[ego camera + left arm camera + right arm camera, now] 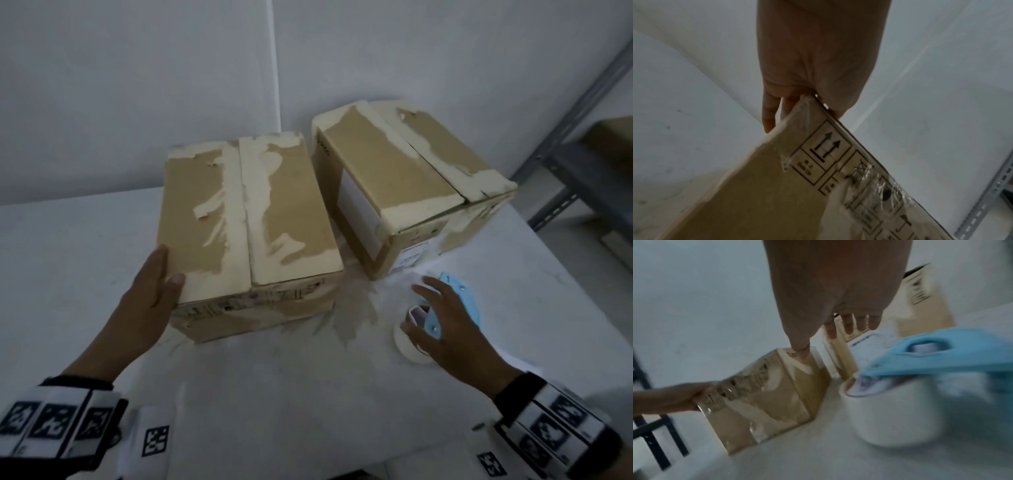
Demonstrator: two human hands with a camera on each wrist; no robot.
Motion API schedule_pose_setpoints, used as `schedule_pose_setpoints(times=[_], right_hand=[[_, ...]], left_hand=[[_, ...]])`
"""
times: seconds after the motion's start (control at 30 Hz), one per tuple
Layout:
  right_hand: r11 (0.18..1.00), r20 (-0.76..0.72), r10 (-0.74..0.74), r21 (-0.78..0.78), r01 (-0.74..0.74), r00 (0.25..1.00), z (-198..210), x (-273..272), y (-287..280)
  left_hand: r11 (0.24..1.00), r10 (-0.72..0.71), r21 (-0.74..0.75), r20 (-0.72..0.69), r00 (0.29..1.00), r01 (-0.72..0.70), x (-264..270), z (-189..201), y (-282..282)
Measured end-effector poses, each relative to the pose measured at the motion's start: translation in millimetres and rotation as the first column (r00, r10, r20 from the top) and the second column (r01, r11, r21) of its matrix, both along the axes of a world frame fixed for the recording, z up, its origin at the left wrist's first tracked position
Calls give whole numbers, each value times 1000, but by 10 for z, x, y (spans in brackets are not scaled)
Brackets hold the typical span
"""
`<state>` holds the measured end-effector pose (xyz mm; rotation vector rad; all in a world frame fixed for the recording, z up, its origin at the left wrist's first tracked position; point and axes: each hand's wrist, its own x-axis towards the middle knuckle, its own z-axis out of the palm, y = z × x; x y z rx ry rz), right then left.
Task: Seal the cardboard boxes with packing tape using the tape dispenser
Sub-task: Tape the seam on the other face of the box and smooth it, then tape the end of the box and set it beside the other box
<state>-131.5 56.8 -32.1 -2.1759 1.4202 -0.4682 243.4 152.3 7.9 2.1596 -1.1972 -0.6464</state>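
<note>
Both boxes are brown corrugated cardboard, matt where bare. The near box (pixel 246 219) wears pale, torn strips where its paper skin has peeled, and clear glossy tape wrinkles over the printed side (pixel 869 186). The far box (pixel 407 171) shows the same ragged pale patches and a smooth white paper label. The tape dispenser (pixel 459 301) is light-blue plastic, smooth with a dull sheen, carrying a roll of tape (pixel 890 410) that looks creamy and smooth. The table (pixel 274 394) is a white, matt surface, faintly scuffed. The shelving upright (pixel 579 113) is grey perforated metal
</note>
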Motion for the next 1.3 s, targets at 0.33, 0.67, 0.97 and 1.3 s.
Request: schedule_pose_setpoints(times=[0.33,0.67,0.97,1.3], right_hand=[[969,-285,-41,222,108,958,-523,-1056,104],[988,-305,-148,-11,152,941,-614,-864,-4],[996,-67,-91,13,92,994,-151,-695,112],[929,454,168,226,-295,875,927,-134,6]], left_hand=[[999,-52,18,421,905,49,-98,-119,-4],[1000,18,-30,472,881,-4,-673,-71,44],[997,-52,-21,524,850,74,-823,-45,127],[941,-79,-325,49,996,91,-906,299,86]])
